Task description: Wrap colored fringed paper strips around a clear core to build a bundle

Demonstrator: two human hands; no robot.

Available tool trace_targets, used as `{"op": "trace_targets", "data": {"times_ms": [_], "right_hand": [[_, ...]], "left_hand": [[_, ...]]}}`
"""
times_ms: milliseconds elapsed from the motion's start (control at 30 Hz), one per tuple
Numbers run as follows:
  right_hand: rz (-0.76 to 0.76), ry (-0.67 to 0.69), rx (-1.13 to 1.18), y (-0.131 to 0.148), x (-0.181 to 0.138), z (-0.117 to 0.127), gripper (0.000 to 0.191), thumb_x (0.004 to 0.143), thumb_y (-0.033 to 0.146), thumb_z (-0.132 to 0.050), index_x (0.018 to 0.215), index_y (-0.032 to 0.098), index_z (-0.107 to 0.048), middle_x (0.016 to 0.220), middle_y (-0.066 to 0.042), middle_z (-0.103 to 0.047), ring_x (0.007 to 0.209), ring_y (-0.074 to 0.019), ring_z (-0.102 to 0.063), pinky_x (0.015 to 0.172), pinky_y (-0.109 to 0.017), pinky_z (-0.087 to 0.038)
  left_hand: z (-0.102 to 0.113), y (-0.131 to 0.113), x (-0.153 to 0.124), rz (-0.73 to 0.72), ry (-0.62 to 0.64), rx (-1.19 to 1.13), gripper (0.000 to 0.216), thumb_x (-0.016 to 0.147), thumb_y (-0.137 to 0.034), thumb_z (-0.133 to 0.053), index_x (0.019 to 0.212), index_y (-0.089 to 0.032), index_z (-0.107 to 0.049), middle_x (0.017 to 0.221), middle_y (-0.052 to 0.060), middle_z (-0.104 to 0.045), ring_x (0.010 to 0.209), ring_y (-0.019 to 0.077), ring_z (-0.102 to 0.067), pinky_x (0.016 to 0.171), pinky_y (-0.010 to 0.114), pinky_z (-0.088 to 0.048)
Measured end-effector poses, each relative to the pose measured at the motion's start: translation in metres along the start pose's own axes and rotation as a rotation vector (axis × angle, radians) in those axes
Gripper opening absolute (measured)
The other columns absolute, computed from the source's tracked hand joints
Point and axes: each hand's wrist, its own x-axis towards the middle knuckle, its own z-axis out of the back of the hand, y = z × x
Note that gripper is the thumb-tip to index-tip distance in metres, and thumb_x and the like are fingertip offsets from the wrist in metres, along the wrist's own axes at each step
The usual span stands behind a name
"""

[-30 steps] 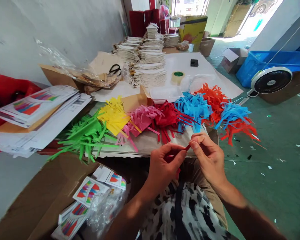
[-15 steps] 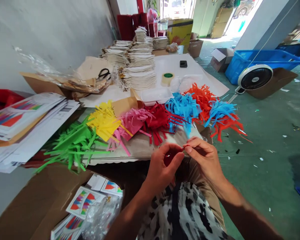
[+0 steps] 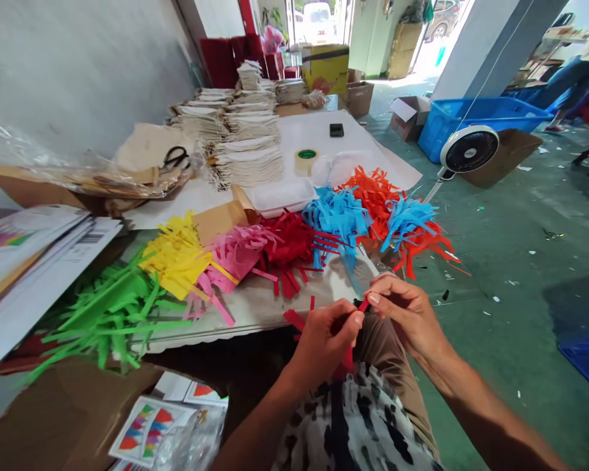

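My left hand (image 3: 326, 341) is closed around a bunch of red paper strips (image 3: 295, 320), whose ends stick out to the left and below my fingers. My right hand (image 3: 406, 311) pinches the top of the same red bunch, thumb and forefinger pressed together right against my left fingertips. Both hands hover over my lap, just in front of the table's front edge (image 3: 216, 332). On the table lie heaps of cut paper fringe: green (image 3: 105, 307), yellow (image 3: 177, 255), pink (image 3: 235, 252), red (image 3: 289, 245), blue (image 3: 338, 216) and orange (image 3: 373, 190).
Stacks of cream paper bags (image 3: 245, 140), scissors (image 3: 175, 157), a tape roll (image 3: 305, 161), a white tray (image 3: 285, 194) and a black phone (image 3: 336, 129) sit farther back. Printed cards (image 3: 147, 428) lie in a box at lower left. A fan (image 3: 468, 149) and blue crate (image 3: 481, 114) stand on the floor at right.
The view has shifted, so the table appears further left. My hands stay pinched together on the red strips, and more of the red bunch now shows left of my left hand.
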Motion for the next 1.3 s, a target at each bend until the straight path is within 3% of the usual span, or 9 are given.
{"op": "trace_targets", "data": {"times_ms": [167,300,467,600,800,1000,1100,1200,1300], "right_hand": [[-0.019,-0.151,0.015,0.010,0.029,0.026,0.023,0.084,0.044,-0.086,0.087,0.024,-0.075,0.070,0.002,-0.066,0.055,-0.0102,-0.058,0.044,-0.020,-0.040],[0.095,-0.294,-0.022,0.037,0.077,0.060,0.032,0.083,0.046,-0.087,0.090,0.021,-0.068,0.094,-0.006,-0.078,0.057,-0.0112,-0.067,0.048,-0.022,-0.049],[0.703,-0.523,-0.393,0.068,0.129,0.084,0.014,0.103,0.033,-0.061,0.112,0.024,-0.057,0.111,-0.015,-0.078,0.094,-0.0207,-0.078,0.085,-0.040,-0.059],[0.856,-0.385,-0.852,0.053,0.146,0.091,0.020,0.106,0.028,-0.055,0.124,0.021,-0.059,0.128,-0.021,-0.073,0.116,-0.0239,-0.074,0.095,-0.042,-0.056],[0.631,-0.070,-1.375,0.005,0.147,0.098,0.024,0.095,0.021,-0.063,0.118,0.020,-0.069,0.128,-0.020,-0.075,0.114,-0.0374,-0.072,0.094,-0.052,-0.052],[0.704,0.006,-1.247,0.005,0.135,0.045,0.020,0.099,0.027,-0.060,0.112,0.021,-0.075,0.116,-0.015,-0.078,0.112,-0.0319,-0.070,0.096,-0.047,-0.052],[0.706,0.234,-1.026,0.002,0.135,-0.001,0.019,0.103,0.029,-0.059,0.111,0.024,-0.075,0.111,-0.009,-0.079,0.105,-0.0252,-0.071,0.094,-0.042,-0.053],[0.700,0.424,-1.004,-0.015,0.144,-0.042,0.020,0.105,0.031,-0.058,0.110,0.025,-0.076,0.112,-0.007,-0.079,0.104,-0.0244,-0.070,0.094,-0.041,-0.052],[0.735,0.458,-1.179,-0.037,0.157,-0.072,0.023,0.106,0.030,-0.057,0.110,0.022,-0.078,0.114,-0.009,-0.078,0.103,-0.0259,-0.067,0.089,-0.042,-0.049]], "left_hand": [[-0.012,0.014,0.015,0.055,0.028,0.018,0.036,0.102,-0.045,-0.054,0.076,-0.020,-0.050,0.064,-0.004,-0.047,0.058,0.0097,-0.044,0.056,0.023,-0.035],[-0.011,0.033,0.015,0.174,0.059,-0.096,0.032,0.104,-0.046,-0.049,0.087,-0.020,-0.056,0.059,-0.007,-0.045,0.049,0.0090,-0.043,0.055,0.023,-0.038],[0.016,0.038,0.010,0.006,-0.012,0.221,0.021,0.101,-0.034,-0.059,0.098,-0.019,-0.073,0.076,0.000,-0.066,0.068,0.0132,-0.057,0.064,0.025,-0.040],[0.060,0.027,0.017,-0.149,-0.202,0.539,0.023,0.104,-0.034,-0.059,0.094,-0.020,-0.075,0.091,0.004,-0.075,0.084,0.0178,-0.066,0.080,0.030,-0.048],[0.122,0.021,0.058,-0.204,-0.482,1.151,0.033,0.099,-0.029,-0.067,0.129,-0.016,-0.071,0.130,0.016,-0.069,0.122,0.0338,-0.059,0.106,0.048,-0.046],[0.099,0.035,0.071,-0.289,-0.292,1.159,0.018,0.100,-0.026,-0.063,0.112,-0.021,-0.076,0.133,0.011,-0.071,0.128,0.0330,-0.058,0.111,0.055,-0.039],[0.070,0.042,0.060,-0.428,0.011,0.941,0.027,0.097,-0.027,-0.068,0.123,-0.022,-0.073,0.125,0.011,-0.075,0.121,0.0294,-0.065,0.109,0.049,-0.043],[0.058,0.043,0.046,-0.523,0.307,0.683,0.016,0.099,-0.033,-0.067,0.106,-0.024,-0.078,0.110,0.008,-0.079,0.107,0.0238,-0.072,0.094,0.035,-0.050],[0.069,0.037,0.033,-0.436,0.275,0.618,0.027,0.103,-0.036,-0.062,0.084,-0.022,-0.076,0.087,0.004,-0.078,0.082,0.0178,-0.071,0.074,0.028,-0.047]]}}
